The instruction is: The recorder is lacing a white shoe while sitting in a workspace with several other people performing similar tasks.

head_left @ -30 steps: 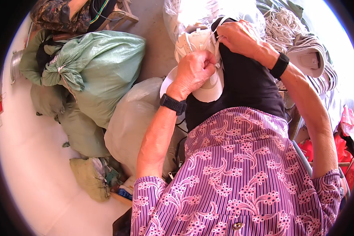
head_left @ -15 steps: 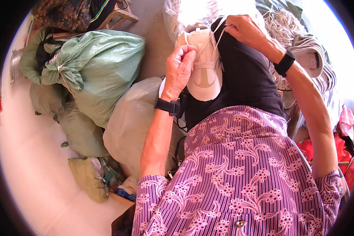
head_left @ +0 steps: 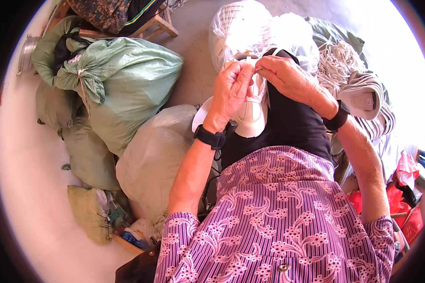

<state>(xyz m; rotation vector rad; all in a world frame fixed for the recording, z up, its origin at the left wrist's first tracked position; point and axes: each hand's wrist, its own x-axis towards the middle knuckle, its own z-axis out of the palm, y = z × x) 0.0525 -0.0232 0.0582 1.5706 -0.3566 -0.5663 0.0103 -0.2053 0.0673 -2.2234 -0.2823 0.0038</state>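
A white and beige sneaker point(head_left: 250, 120) rests on my lap over black trousers, its toe toward me. My left hand point(head_left: 232, 92) is closed at the left side of its lacing, thumb and forefinger pinched together; what they pinch is hidden. Across from it, my right hand point(head_left: 288, 79) pinches a white shoelace point(head_left: 259, 70) at the top of the lacing, close to the left fingertips. Both hands cover much of the shoe's upper. A white rounded thing point(head_left: 200, 114) shows partly behind my left wrist.
Green woven sacks point(head_left: 132, 85) and a translucent bag point(head_left: 151, 155) stand to the left. Ahead is a clear plastic bag point(head_left: 241, 28) of pale items. Bundled white laces point(head_left: 340, 63) and stacked pale shoe parts point(head_left: 363, 96) lie at the right, with red plastic bags point(head_left: 399, 200) nearer.
My right hand has come down and left, drawing close to my left hand. The left hand has shifted slightly right and down over the lacing. The whole view has also shifted.
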